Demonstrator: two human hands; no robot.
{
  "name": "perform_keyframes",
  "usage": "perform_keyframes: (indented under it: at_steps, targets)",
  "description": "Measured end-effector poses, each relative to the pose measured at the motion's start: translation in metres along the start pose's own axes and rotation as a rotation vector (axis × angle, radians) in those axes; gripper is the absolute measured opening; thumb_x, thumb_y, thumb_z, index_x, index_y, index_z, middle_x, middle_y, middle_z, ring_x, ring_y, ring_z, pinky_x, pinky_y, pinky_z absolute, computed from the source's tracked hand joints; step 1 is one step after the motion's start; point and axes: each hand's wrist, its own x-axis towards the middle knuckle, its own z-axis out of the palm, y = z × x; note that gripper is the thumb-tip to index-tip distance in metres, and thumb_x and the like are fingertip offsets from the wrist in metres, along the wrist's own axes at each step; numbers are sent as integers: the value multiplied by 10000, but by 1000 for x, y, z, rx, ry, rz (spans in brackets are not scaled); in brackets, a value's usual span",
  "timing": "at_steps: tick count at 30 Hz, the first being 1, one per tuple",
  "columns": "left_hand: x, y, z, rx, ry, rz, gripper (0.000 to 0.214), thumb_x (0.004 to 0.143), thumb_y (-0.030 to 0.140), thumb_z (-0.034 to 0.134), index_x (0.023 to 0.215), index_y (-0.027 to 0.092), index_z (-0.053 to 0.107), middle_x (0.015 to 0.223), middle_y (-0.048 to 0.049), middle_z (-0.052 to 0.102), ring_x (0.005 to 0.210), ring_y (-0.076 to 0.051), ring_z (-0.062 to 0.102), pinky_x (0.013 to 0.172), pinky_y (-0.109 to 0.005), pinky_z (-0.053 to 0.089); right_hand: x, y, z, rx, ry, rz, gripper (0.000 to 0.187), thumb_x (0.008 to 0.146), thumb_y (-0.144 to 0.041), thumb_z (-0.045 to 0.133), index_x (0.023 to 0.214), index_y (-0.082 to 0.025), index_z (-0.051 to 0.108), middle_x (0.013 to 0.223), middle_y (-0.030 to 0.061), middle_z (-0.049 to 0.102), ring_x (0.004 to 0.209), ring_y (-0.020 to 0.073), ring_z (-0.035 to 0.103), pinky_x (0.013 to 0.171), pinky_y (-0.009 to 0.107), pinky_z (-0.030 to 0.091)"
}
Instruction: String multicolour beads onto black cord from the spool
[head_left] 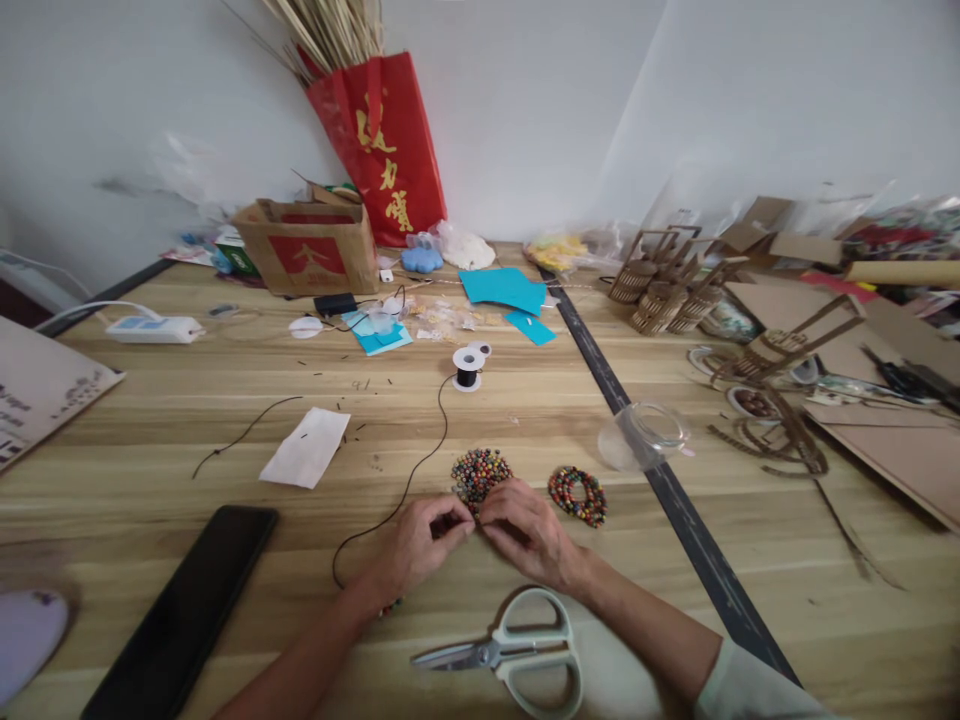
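My left hand and my right hand meet at the near middle of the wooden table, fingertips pinched together. Between them runs a thin black cord that leads back to a small white spool. Just beyond my fingertips lies a pile of small multicoloured beads. A finished ring of strung beads lies to the right of my right hand. What my right fingers pinch is too small to make out.
Pale-handled scissors lie close under my wrists. A black phone rests at the near left, a white paper scrap beyond it. A clear plastic cup lies tipped at right. Cardboard box, red bag and wooden model parts crowd the back.
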Motion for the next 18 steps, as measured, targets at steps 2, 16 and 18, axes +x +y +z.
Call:
perform_keyframes:
  at_steps: [2,16,18]
  targets:
    - [0,0,0,0,-1,1,158,776,270,550,696,169,642,680,-17,658,641,-151,557,629,-235,427,0,0,0,-6,6,-4,98,931,-155,546,1008,-198,590,873,68,679,880,193,623,826,370,527]
    - [1,0,0,5,-15,12,166,793,275,539,707,166,630,674,-17,635,639,-150,543,623,-233,416,1,-1,0,14,2,4,96,925,-134,552,993,-183,599,872,72,675,882,191,615,820,361,518]
    - [2,-2,1,2,-18,16,174,795,281,535,710,162,629,676,-21,633,640,-151,541,624,-234,414,1,-1,1,15,-5,10,100,920,-125,553,990,-180,598,865,73,673,879,193,614,822,363,517]
